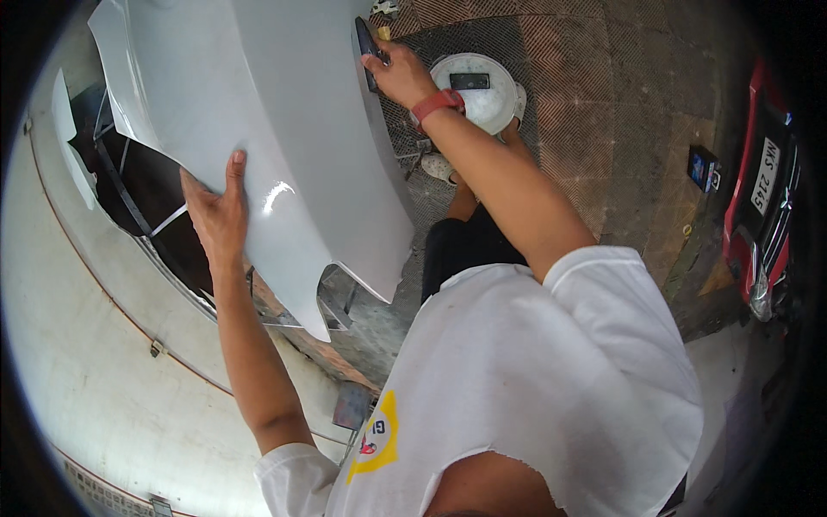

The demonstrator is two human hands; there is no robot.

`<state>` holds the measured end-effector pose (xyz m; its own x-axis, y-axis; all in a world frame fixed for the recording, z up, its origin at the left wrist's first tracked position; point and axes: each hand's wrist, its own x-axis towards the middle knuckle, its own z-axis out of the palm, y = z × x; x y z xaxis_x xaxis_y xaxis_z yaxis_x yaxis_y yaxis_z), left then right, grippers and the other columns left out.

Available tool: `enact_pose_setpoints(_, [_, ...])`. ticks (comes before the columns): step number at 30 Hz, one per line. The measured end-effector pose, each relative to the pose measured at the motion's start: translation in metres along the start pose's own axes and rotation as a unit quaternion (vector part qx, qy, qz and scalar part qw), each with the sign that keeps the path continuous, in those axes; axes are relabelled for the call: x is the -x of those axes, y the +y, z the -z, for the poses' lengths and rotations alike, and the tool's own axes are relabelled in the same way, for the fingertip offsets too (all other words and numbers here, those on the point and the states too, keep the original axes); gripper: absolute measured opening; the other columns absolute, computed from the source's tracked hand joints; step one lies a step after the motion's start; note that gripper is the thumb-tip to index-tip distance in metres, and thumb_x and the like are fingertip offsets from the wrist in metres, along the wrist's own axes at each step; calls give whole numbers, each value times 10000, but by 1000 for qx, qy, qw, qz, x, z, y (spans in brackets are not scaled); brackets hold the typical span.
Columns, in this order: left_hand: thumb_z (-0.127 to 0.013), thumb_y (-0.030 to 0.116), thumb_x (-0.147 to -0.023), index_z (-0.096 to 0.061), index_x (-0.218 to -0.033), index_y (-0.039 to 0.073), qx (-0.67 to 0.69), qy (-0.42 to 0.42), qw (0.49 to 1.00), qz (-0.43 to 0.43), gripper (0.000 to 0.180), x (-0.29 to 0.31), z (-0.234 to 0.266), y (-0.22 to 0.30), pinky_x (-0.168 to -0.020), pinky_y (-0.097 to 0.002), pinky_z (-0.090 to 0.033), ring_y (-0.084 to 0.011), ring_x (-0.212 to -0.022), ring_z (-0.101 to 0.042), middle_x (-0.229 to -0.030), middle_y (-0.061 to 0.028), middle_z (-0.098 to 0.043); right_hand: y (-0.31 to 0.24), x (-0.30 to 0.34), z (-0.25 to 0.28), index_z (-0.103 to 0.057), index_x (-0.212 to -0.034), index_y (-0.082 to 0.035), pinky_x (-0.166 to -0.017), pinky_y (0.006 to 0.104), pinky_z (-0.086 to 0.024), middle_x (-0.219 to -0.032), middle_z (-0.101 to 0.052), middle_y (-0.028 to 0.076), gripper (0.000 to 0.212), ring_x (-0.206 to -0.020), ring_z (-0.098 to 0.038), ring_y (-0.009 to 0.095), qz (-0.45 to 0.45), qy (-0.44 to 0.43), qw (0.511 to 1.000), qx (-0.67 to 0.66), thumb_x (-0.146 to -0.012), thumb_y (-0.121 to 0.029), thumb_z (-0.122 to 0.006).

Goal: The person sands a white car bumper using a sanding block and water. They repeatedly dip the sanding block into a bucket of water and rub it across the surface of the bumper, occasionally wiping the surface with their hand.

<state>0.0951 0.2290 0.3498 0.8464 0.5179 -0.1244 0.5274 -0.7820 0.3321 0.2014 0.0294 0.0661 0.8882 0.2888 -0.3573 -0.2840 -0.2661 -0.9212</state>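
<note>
A glossy light-grey car body panel (301, 112), shaped like a fender, stretches across the upper left. My left hand (215, 211) grips its left edge, thumb lying on top and the other fingers partly hidden at the edge. Along the panel's right edge, near the top, my right hand (401, 73) holds a long black sanding block (365, 47). The block touches or lies very close to that edge; which of the two I cannot tell. A red watch (438, 105) is on my right wrist.
A metal stand (125, 189) shows beneath the panel. Right of it, a white round lid or bucket (482, 99) with a dark block (469, 81) on top stands on patterned floor mats (577, 112). A red bumper (762, 189) and a small dark box (703, 168) are far right.
</note>
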Motion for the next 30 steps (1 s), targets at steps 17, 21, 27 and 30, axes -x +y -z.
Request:
enact_pose_setpoints(17, [-825, 438, -1003, -544, -1494, -73, 40, -1, 999, 8, 763, 9, -1, -6, -1122, -426, -499, -335, -1246, -685, -1349, -246, -710, -55, 70, 2, -620, -1523, -52, -1110, 476, -526, -1366, -646, 251, 594, -1287, -656, 435, 48, 19, 998, 39, -1054, -411, -682])
enact_pose_setpoints(21, [-827, 481, -987, -544, -1501, -67, -2, 7, 1000, 3, 803, 0, -2, -6, -1124, -446, -503, -361, -1266, -680, -1373, -260, -694, -19, 18, -9, -607, -1537, -61, -1082, 485, -534, -1354, -642, 259, 598, -1237, -668, 440, 55, 62, 995, 62, -1054, -406, -681])
enact_pose_setpoints(27, [-832, 549, -960, -538, -1522, -56, 23, 11, 1000, 18, 877, 6, -6, -10, -1137, -487, -502, -421, -1318, -656, -1412, -291, -664, -45, 57, -3, -601, -1542, -59, -1085, 476, -536, -1355, -636, 266, 601, -1262, -656, 442, 70, 31, 995, 69, -1049, -392, -687])
enact_pose_setpoints(30, [-837, 534, -961, -532, -1525, -64, 32, -3, 999, 4, 876, 4, -2, -9, -1137, -481, -503, -421, -1324, -653, -1416, -293, -661, -44, 63, -5, -604, -1531, -49, -1059, 514, -559, -1346, -636, 267, 602, -1240, -661, 435, 101, 48, 992, 49, -1033, -375, -696])
